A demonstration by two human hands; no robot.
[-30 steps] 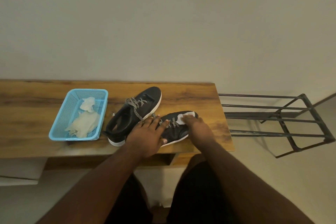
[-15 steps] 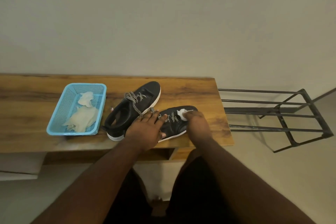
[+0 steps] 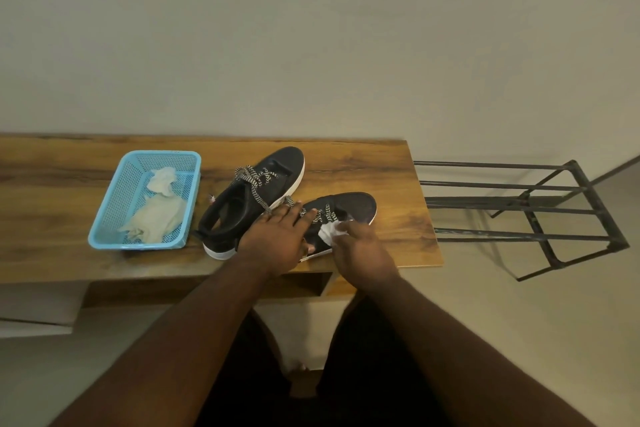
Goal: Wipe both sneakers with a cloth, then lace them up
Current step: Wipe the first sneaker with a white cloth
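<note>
Two hands: left hand (image 3: pixel 277 239) flat on the black knit sneaker (image 3: pixel 346 210), right hand (image 3: pixel 360 250) apparently pinching crumpled white cloth (image 3: pixel 330 231).

Bare forearms, black shorts (image 3: pixel 242 374)

The left hand (image 3: pixel 277 239) covers the near sneaker's (image 3: pixel 349 210) heel and collar, the right hand (image 3: pixel 360 250) hides most of the white cloth (image 3: pixel 330 231), and the worktop (image 3: pixel 52 184) is cut off at the left edge.
</note>
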